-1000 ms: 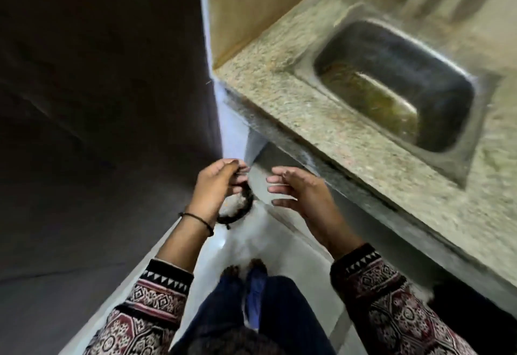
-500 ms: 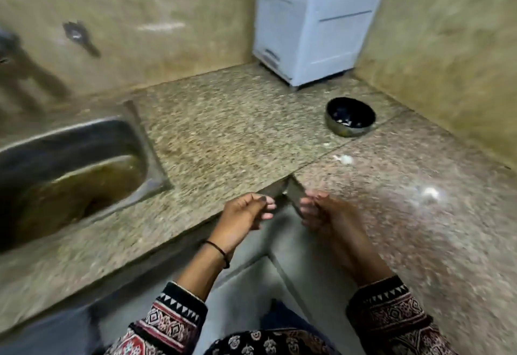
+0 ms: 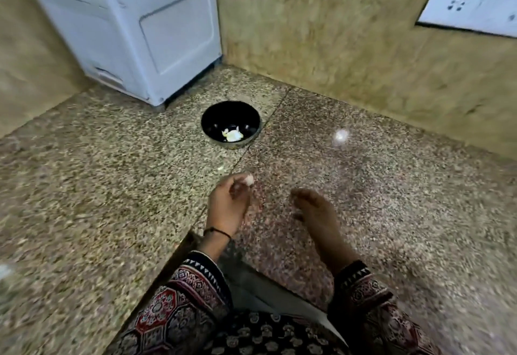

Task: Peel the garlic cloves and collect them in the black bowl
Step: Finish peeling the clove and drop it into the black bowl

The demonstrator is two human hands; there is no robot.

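Garlic clove [image 3: 248, 179] being pinched at left hand [image 3: 228, 209] fingertips. Black bowl [image 3: 212, 115] being seen ahead of that hand, apart, pale cloves [image 3: 232, 136] inside. Right hand [image 3: 314, 212] being held alongside, relaxed, empty. Advice: clove being released low over bowl, bounce-out being avoided.

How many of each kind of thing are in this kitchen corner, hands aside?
Round black bowl: 1
Pale garlic clove, pinched by the left hand: 1
Pale garlic clump in the bowl, too blurred to split: 1
White box appliance: 1
White wall socket plate: 1
Total: 5
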